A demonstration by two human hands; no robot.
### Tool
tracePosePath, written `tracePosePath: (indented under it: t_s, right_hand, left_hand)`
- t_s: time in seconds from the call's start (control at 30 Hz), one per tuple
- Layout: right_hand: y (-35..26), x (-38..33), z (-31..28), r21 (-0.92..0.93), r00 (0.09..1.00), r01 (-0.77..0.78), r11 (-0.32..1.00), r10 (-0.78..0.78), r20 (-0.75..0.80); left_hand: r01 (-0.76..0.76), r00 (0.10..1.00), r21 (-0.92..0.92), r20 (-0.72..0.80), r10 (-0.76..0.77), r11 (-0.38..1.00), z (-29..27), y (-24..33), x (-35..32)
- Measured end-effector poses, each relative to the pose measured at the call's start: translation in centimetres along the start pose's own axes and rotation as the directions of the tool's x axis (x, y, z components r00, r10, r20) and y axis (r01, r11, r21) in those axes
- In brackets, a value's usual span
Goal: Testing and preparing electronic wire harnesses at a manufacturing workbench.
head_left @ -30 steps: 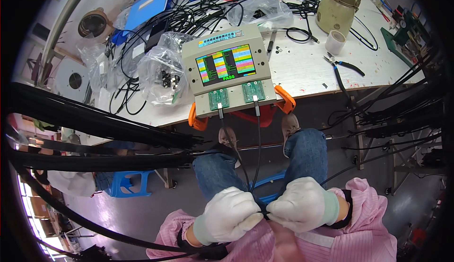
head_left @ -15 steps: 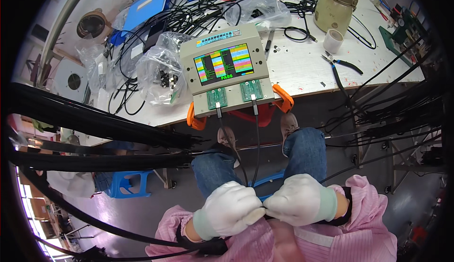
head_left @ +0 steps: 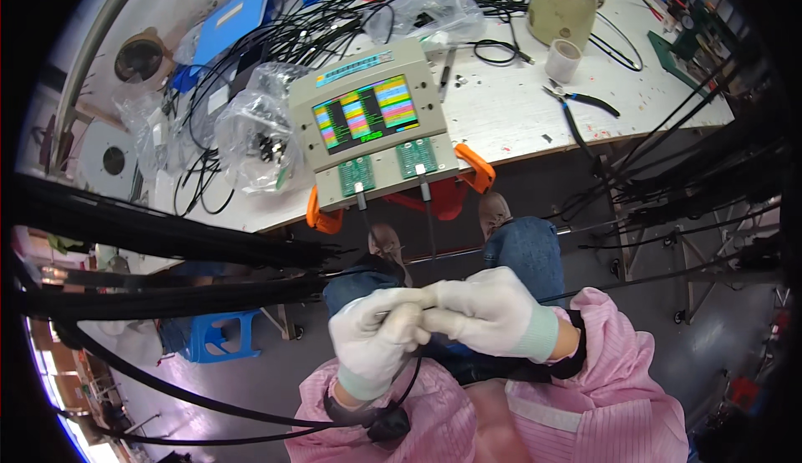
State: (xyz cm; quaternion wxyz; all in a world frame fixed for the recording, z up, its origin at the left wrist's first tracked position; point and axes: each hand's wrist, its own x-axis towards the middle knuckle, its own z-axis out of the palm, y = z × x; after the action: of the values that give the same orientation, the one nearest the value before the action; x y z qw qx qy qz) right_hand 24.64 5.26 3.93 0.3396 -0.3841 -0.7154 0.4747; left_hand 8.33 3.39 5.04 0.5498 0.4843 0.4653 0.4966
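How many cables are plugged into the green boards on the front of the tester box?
2: one cable hangs from the left green board, the other cable from the right green board. Both run down toward the gloved hands.

We wear white knit gloves on our hands, left hand (head_left: pixel 376 333) and right hand (head_left: pixel 489 313), the right cuff pale green. Pink striped sleeves with black inner cuffs, blue denim jeans, brown shoes.
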Motion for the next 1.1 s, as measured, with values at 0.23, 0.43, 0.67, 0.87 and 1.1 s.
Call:
tracePosePath:
  t_s: [0.23,0.43,0.67,0.87,1.1]
  right_hand:
    - [1.8,-1.8,-7.5,-0.522,0.983,0.178,0.834,-0.124,0.138]
    - [1.6,0.2,-11.7,-0.215,0.836,-0.148,0.965,0.006,-0.549]
    - [11.0,3.3,-18.5,-0.803,0.783,-0.593,-0.058,-0.272,-0.559]
    - [9.5,3.7,-18.0,-0.87,0.883,-0.468,0.153,0.054,-0.466]
    - [4.2,4.1,-13.3,-0.116,0.867,-0.268,0.956,0.187,-0.463]
  left_hand:
    - [-0.34,0.925,-0.435,-0.313,0.214,0.834,-8.2,1.0,2.0]
    - [-0.099,0.981,-0.296,-0.191,0.043,0.95,-2.6,0.4,2.4]
    - [0.096,0.931,-0.078,0.359,-0.062,0.992,1.4,-1.6,5.0]
    - [0.148,0.938,-0.331,0.345,-0.026,0.932,4.8,-1.9,5.1]
    - [0.023,0.999,-0.042,-0.048,-0.025,0.999,-0.5,-1.9,8.2]
